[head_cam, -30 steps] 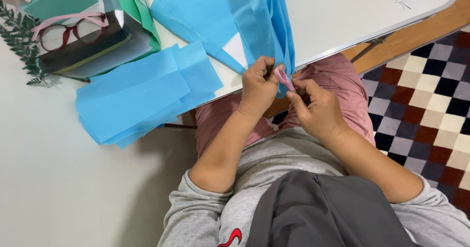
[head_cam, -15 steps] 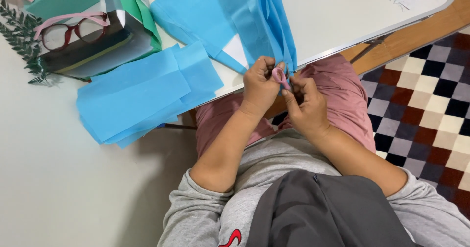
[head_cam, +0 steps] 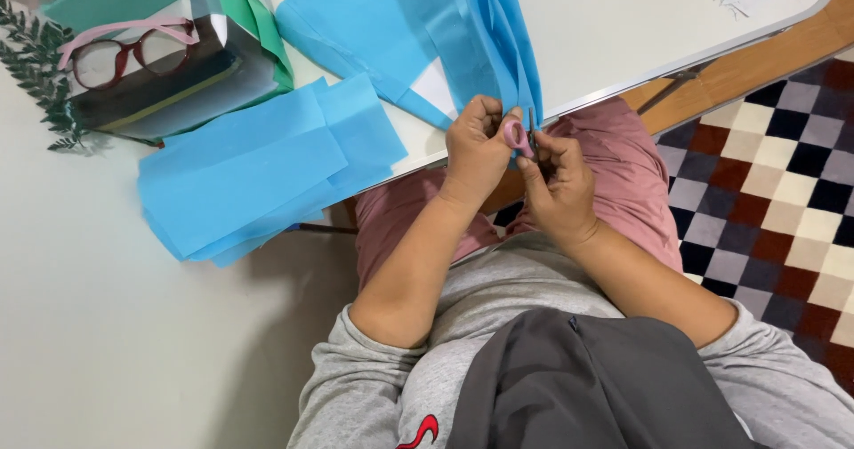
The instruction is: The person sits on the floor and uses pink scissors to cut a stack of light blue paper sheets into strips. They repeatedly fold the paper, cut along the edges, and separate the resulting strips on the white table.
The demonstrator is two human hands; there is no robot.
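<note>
My left hand (head_cam: 476, 142) pinches the lower end of a folded bundle of blue tissue paper (head_cam: 494, 48) at the near edge of the white table (head_cam: 623, 31). My right hand (head_cam: 560, 186) sits right against it and grips small scissors with a pink handle (head_cam: 515, 137). The dark blades point up into the paper's end. The two hands touch above my lap in pink trousers.
A loose stack of blue tissue sheets (head_cam: 258, 164) hangs over the table edge on the left. Behind it stand a dark box with green paper (head_cam: 240, 31), red-rimmed glasses (head_cam: 120, 53) and a green fern sprig (head_cam: 40, 75). A checkered floor (head_cam: 774, 173) is on the right.
Both hands stay at the paper's end. My right hand has edged slightly closer to the left one, with the scissors still at the paper.
</note>
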